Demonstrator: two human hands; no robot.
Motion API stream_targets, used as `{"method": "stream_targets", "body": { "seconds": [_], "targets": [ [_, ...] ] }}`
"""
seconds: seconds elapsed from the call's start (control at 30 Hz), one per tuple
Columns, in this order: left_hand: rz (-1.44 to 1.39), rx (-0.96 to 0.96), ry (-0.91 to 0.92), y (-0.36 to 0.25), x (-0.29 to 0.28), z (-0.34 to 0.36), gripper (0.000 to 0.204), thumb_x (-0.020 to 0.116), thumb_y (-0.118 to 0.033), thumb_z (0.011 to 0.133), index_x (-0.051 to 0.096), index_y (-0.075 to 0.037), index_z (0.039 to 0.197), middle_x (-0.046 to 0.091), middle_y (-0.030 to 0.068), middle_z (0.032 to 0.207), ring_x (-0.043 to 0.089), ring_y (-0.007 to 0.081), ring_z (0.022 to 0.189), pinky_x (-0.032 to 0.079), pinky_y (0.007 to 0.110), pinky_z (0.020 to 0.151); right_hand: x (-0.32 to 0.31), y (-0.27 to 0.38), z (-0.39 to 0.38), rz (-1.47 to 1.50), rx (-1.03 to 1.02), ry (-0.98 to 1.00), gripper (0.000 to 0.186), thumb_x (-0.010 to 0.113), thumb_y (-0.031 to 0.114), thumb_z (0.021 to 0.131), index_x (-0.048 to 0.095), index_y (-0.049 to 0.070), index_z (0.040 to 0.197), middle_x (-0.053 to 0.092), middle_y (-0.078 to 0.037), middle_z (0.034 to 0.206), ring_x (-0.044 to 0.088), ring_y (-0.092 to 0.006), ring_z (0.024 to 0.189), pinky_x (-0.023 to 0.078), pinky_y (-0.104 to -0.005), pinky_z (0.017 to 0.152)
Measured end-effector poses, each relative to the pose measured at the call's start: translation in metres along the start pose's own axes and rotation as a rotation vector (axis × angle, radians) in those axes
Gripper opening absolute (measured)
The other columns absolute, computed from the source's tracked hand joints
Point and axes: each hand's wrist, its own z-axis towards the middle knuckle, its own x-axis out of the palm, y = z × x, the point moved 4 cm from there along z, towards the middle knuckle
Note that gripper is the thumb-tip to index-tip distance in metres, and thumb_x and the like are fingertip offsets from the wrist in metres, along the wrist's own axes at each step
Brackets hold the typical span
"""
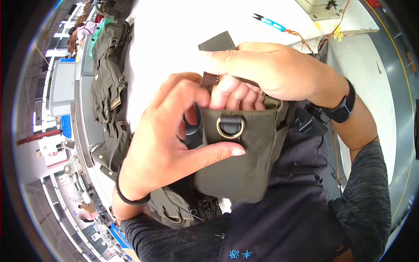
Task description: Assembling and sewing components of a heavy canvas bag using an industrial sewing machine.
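Olive fabric pouch (244, 161) was held up close over the lap, above the near edge of the white counter (174, 39). Left hand (170, 144) gripped its left side: thumb pressed flat across the front panel, fingers (183, 94) curled round toward the top opening. Right hand (270, 70) came over the top edge, fingers tucked down inside the mouth of the pouch and closed on the rim, beside a brown webbing strap (211, 79). A brass D-ring (230, 128) on a black loop sat on the front, just under the right fingers. Black wristband on the left wrist, dark watch (342, 107) on the right.

More olive pouches (109, 87) were piled along the counter's left edge. Blue-handled thread snips (270, 20) lay toward the far right of the counter, well apart from the hands.
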Motion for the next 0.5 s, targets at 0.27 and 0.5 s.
{"method": "stream_targets", "body": {
  "seconds": [0.27,0.5],
  "targets": [
    [0.477,0.273,-0.150,0.033,0.061,-0.013,0.033,0.091,-0.016,0.065,0.067,-0.007,0.085,0.060,0.0084,0.115,0.056,0.0281,0.093,0.050,0.038,0.076,-0.007,-0.045,0.000,-0.457,0.151,0.071,0.066,0.049,0.054,0.106,0.076,-0.007,0.103,0.075,-0.015,0.079,0.068,-0.0178,0.064,0.054,-0.0286,0.061],
    [0.242,0.233,-0.141,0.054,0.064,-0.016,0.025,0.087,-0.004,0.071,0.071,-0.006,0.090,0.060,0.0080,0.122,0.052,0.0217,0.083,0.047,0.035,0.074,-0.017,-0.063,-0.002,-0.556,-0.321,0.337,0.022,0.074,0.013,0.090,0.074,-0.004,0.104,0.076,-0.013,0.090,0.072,-0.0205,0.084,0.055,-0.0302,0.077]
  ]
}}
